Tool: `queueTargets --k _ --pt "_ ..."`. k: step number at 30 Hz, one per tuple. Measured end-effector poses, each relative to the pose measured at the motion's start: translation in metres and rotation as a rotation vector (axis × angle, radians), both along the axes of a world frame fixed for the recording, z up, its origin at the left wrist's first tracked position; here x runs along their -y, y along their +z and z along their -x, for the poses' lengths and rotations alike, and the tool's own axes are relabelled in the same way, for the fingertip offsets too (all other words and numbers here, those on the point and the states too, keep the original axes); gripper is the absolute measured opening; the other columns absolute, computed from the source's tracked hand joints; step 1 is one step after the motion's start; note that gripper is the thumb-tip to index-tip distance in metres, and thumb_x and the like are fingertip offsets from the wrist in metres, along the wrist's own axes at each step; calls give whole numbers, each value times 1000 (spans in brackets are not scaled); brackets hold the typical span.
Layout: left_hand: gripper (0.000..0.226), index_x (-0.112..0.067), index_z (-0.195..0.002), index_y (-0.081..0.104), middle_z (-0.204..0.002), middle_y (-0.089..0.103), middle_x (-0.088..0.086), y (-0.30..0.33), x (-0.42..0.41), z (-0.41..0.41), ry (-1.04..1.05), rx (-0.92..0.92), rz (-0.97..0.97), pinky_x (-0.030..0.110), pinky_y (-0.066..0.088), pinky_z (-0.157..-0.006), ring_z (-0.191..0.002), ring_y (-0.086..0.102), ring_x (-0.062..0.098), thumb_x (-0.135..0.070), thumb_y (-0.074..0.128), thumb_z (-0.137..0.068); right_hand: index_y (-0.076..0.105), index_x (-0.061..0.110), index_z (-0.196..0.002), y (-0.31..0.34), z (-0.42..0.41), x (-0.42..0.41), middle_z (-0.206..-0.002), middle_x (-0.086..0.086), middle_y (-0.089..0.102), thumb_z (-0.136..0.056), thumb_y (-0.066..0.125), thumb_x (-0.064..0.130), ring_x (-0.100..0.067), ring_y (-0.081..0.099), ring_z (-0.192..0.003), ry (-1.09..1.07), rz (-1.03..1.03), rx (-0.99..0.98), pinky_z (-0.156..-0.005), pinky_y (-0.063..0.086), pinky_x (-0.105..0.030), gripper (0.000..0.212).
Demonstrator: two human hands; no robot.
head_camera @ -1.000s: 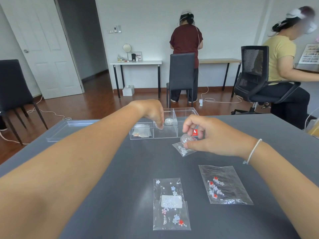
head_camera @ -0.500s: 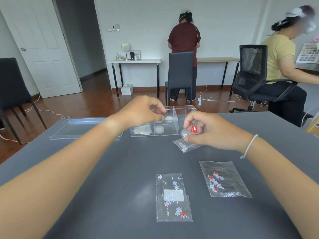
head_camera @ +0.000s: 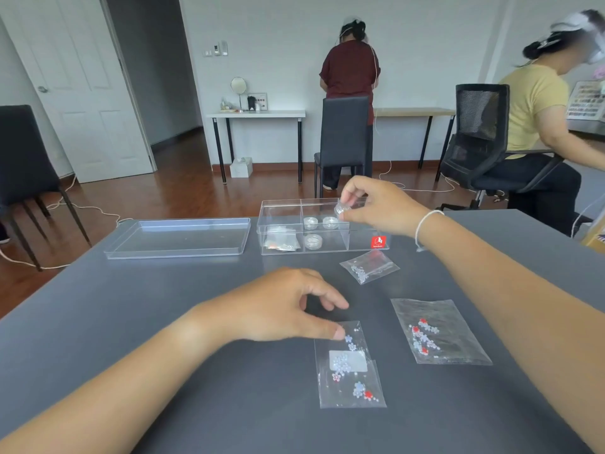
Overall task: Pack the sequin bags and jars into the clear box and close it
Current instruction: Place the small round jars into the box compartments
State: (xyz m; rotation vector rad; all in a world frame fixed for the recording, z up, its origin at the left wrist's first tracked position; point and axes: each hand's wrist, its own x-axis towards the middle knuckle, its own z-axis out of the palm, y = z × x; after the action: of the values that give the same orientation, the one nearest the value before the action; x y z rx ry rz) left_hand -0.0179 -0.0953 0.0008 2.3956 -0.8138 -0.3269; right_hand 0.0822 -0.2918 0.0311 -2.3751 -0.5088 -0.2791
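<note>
The clear box (head_camera: 363,249) with dividers stands open at the far side of the grey table. Its middle compartment holds three small jars (head_camera: 313,241) and its left one a sequin bag (head_camera: 281,240). My right hand (head_camera: 383,204) holds another small jar (head_camera: 342,208) over the box's middle. My left hand (head_camera: 281,306) lies low on the table, its fingers apart, the thumb touching the top edge of a flat sequin bag (head_camera: 348,367). Two more bags lie loose: a large bag (head_camera: 438,332) to the right and a small bag (head_camera: 370,267) just in front of the box.
The box's clear lid (head_camera: 178,237) lies flat to the left of the box. Beyond the table are black chairs (head_camera: 343,139), cables on the wooden floor, and two people at desks (head_camera: 258,114) by the wall.
My left hand has drawn back from the box down to the nearest bag. My right hand has lifted the jar from the table's surface up over the box.
</note>
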Motion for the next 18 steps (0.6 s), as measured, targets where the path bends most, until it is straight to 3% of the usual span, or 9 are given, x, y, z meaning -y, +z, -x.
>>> queueTargets --k 4,8,12,16,18 --pt "33 -40 -100 64 -94 56 -18 -2 1 3 -18 10 -22 14 39 -69 -73 45 0 -46 72 -68 51 28 -71 8 -17 -11 -94 -1 64 -75 70 19 -8 53 -73 -16 85 -86 -60 38 -18 21" --pt "29 -36 -98 67 -87 56 -16 -2 2 3 -26 -11 5 10 37 -63 -67 44 -2 -41 72 -70 56 20 -79 11 -29 -22 -87 2 59 -73 72 16 -11 51 -71 -14 154 -177 -60 39 -21 17" --pt "26 -35 -96 67 -83 54 -17 -3 2 2 -32 -35 17 6 35 -59 -61 45 -4 -38 73 -71 57 21 -73 12 -37 -27 -75 11 55 -73 73 16 -5 49 -69 -12 288 -260 -58 36 -21 16" --pt "23 -36 -93 65 -85 53 -19 -3 2 2 -25 -53 18 6 35 -58 -63 44 -4 -37 72 -71 60 21 -73 13 -41 -31 -80 10 57 -72 73 17 -9 53 -77 8 386 -338 -64 41 -23 13" --pt "22 -36 -92 64 -87 53 -20 -4 1 2 -25 -55 25 7 36 -60 -65 43 -2 -36 72 -71 62 19 -75 15 -42 -34 -87 5 61 -72 73 17 -16 55 -85 16 442 -355 -74 47 -29 11"
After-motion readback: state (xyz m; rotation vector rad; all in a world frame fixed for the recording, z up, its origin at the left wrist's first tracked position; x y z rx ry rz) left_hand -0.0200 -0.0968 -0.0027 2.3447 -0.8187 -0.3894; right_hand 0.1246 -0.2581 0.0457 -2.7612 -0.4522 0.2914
